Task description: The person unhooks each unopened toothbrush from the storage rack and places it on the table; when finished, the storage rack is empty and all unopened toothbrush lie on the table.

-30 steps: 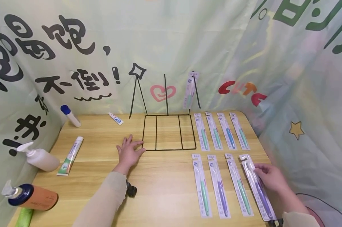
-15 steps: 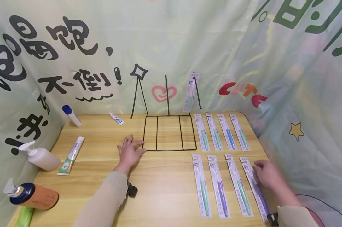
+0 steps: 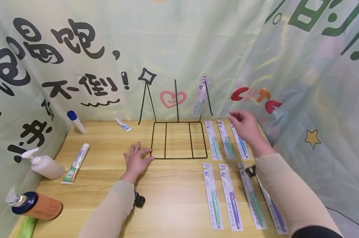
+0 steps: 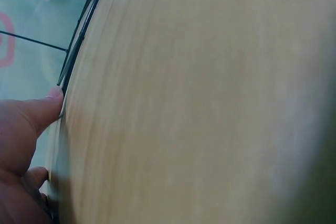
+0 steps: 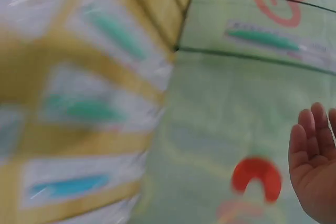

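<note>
The black wire rack sits toward the back of the wooden table, flat grid base on the wood and three thin uprights rising against the curtain. The left hand lies flat on the table right at the rack's front left corner, fingers spread and relaxed, holding nothing; the left wrist view shows a fingertip touching the base wire. The right hand is up in the air just right of the rack, above the back row of packaged toothbrushes, and it's got nothing in it, fingers loosely open as the right wrist view shows too. That back row lies side by side just right of the rack's base. One more toothbrush pack hangs on the rack's right upright. A front row of toothbrush packs lies nearer the person than the rack, off to its right, partly under the right sleeve. Left of the rack: a small tube near the back edge, a blue-capped bottle, a toothpaste tube, a white pump bottle and an orange pump bottle at the far left.
</note>
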The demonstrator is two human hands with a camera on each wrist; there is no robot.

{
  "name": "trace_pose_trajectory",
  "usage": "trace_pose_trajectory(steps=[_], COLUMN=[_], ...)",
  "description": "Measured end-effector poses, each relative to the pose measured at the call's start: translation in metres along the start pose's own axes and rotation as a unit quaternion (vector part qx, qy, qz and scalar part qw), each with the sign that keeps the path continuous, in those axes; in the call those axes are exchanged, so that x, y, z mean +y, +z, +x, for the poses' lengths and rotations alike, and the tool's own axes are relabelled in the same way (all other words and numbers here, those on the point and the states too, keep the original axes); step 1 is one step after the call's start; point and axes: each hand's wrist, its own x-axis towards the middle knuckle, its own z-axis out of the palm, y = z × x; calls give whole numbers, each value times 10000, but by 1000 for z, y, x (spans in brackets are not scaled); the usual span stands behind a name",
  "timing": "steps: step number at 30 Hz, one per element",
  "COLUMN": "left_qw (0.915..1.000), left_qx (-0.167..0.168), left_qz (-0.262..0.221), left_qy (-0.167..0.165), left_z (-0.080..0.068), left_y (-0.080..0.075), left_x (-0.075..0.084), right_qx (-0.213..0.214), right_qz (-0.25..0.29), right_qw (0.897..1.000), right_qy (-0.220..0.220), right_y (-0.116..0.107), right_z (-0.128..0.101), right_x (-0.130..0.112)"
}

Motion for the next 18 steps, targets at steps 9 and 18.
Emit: trace_pose_trajectory(steps=[9, 18], left_qw=[10000, 10000], left_qx=[39, 80], left_qz=[-2, -48], left_qy=[43, 9], left_z=[3, 0], left_y=[1, 0], left_x=[2, 0], right_qx=[-171, -83], right_qz=[893, 1120], right_qw=[9957, 9935], right_qy=[-194, -193], right_y=[48, 68], right_z=[79, 93], right_x=[-47, -60])
